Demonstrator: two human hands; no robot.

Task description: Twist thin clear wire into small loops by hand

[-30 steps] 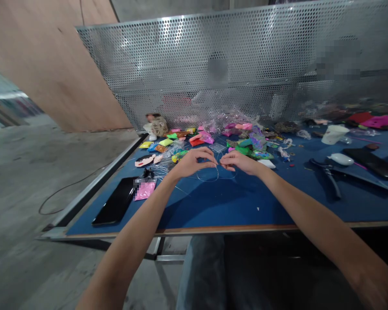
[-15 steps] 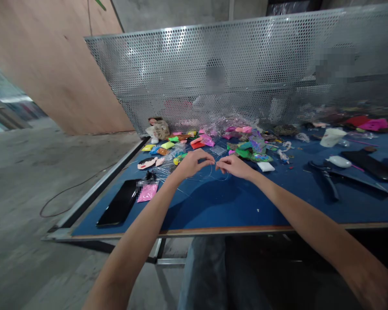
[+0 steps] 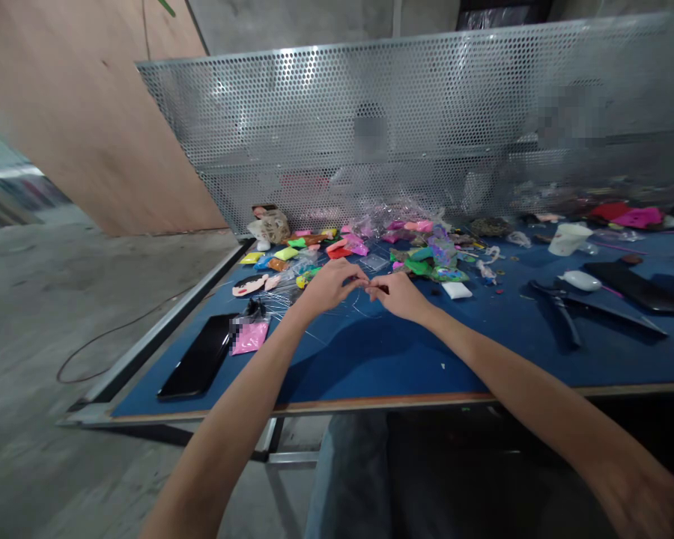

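Over the blue tabletop (image 3: 342,374) my left hand (image 3: 335,283) and my right hand (image 3: 400,295) meet, fingertips pinched together. Between them runs a thin, pale strand of wire or thread (image 3: 358,308), curling down below the fingers; its exact material is too fine to make out. Just left of my left hand, several similar loose strands (image 3: 281,301) lie fanned across the table. Behind both hands is a small clear plastic piece (image 3: 374,262). Near my right hand sit a white packet (image 3: 457,290) and a green and purple modelled piece (image 3: 441,258).
To the left lie a black phone (image 3: 199,355), a pink packet (image 3: 250,337) and a flat face-shaped piece (image 3: 250,285). Black-handled scissors (image 3: 567,314), a white cup (image 3: 569,238) and a dark flat object (image 3: 634,287) are at right. A perforated metal panel (image 3: 326,120) stands along the back.
My hands have drawn closer, so the fingertips now touch or nearly touch. The strand's loop beneath them has shifted. The whole view has moved slightly.
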